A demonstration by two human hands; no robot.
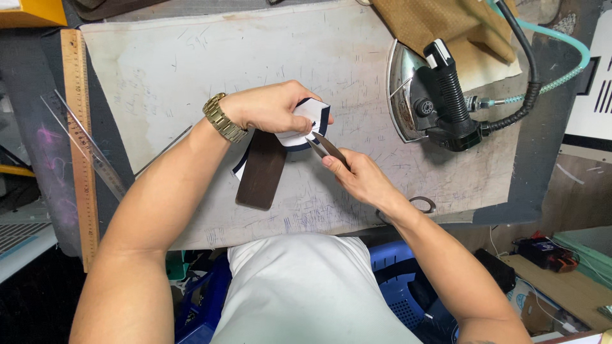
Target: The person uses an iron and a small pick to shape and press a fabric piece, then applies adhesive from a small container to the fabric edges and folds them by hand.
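My left hand (275, 108), with a gold wristwatch on the wrist, grips a small white fabric piece with a dark navy edge (311, 122) just above the worktable (191, 70). My right hand (357, 178) holds a pair of scissors (326, 148), whose blades meet the lower edge of the fabric piece. A dark brown flat strip (261, 171) lies on the table under my left hand.
A steam iron (433, 95) with a black handle and hoses stands on its side at the right. A wooden ruler (80, 140) and a clear ruler (95, 153) lie at the left. Tan cloth (440, 22) sits at the back right. A blue basket (401, 293) is below the table.
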